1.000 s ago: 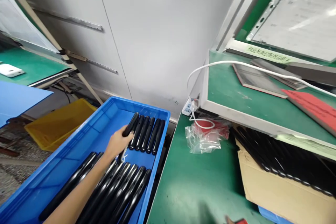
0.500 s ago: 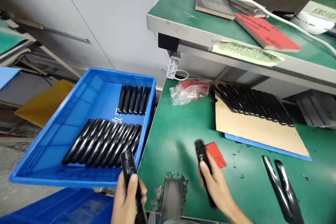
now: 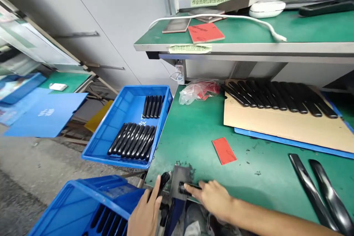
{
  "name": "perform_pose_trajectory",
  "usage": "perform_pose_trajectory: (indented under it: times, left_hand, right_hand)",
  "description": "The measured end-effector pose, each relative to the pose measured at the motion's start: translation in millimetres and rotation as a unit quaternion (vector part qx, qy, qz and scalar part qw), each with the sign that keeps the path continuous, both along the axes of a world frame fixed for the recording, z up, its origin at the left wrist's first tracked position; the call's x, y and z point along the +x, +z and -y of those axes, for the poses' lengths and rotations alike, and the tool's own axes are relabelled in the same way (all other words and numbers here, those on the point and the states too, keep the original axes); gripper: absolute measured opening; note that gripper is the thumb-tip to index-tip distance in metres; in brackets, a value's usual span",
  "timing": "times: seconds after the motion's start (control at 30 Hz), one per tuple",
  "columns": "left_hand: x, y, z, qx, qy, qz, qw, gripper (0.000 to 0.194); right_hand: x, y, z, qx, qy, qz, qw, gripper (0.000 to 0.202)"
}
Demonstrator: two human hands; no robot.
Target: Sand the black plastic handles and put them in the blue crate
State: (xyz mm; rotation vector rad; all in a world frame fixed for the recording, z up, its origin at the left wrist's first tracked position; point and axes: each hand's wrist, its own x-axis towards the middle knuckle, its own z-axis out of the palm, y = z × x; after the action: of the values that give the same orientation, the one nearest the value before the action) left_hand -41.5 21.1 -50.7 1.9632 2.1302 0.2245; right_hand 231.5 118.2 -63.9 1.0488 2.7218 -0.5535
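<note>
My left hand (image 3: 145, 212) is closed around a glossy black handle-shaped piece (image 3: 165, 179) just off the bench's front edge. My right hand (image 3: 217, 197) grips a second black handle-shaped piece (image 3: 183, 187), its end lying over a grey pad (image 3: 179, 177) at the bench edge. Dark smudges surround the pad. Most of both pieces is hidden by my fingers. A small red sheet (image 3: 224, 151) lies flat on the green bench (image 3: 193, 132), beyond my right hand. Two longer curved black pieces (image 3: 309, 188) rest at the right.
Left of the bench, a blue crate (image 3: 96, 145) holds two rows of black pieces. A lower blue crate (image 3: 69, 206) holds more. Several black pieces lie on cardboard (image 3: 240, 118) at the back, beside a plastic bag (image 3: 190, 93). A shelf (image 3: 238, 48) overhangs the bench's rear.
My right hand has moved left and toward me, bringing its black piece from beside the red sheet to the grey pad. My left hand stays low near the bench edge. The view has shifted.
</note>
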Motion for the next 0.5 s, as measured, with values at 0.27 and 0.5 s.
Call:
perform_pose_trajectory:
  times: [0.27, 0.5]
  left_hand:
    - [26, -12.6, -11, 0.057, -0.215, -0.249, 0.942, 0.081]
    - [16, 3.2, 6, 0.040, -0.316, -0.166, 0.933, 0.080]
  right_hand:
    - [61, 17.0, 69, -0.079, -0.082, -0.106, 0.988, 0.072]
    - [74, 16.9, 82, -0.168, -0.360, -0.417, 0.817, 0.042]
